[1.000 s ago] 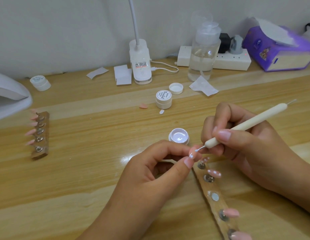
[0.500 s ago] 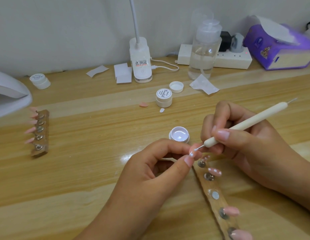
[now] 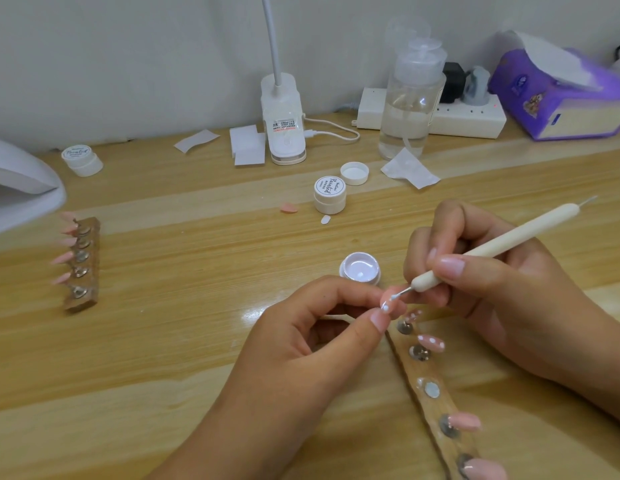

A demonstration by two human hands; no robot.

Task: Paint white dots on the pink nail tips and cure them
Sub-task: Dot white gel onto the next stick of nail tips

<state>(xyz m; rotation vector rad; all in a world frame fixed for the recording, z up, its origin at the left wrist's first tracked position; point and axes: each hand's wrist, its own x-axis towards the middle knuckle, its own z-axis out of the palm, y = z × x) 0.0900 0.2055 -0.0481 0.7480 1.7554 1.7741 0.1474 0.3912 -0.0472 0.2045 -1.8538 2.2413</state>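
Here, the left hand (image 3: 301, 327) pinches a pink nail tip (image 3: 395, 304) just above the worktop (image 3: 197, 341), near the open gel pot (image 3: 360, 268) — steadying it, likely — so the right hand (image 3: 492, 289), gripping the dotting tool (image 3: 492, 247) pen-like, can place dots.

Pale wood grain on the table (image 3: 156, 341) under a glossy coat, with glare bouncing off it. The dotting tool (image 3: 492, 251) has a matt cream handle, plastic by the look of it, and a thin bare metal tip. The pink nail tip (image 3: 398, 306) is smooth, its white dots shiny. The open pot (image 3: 360, 270) is glossy white plastic. The holder strip (image 3: 417, 370) looks rough, brown and cork-like, studded with shiny metal discs. At the back, the bottle (image 3: 409, 109) is clear plastic.
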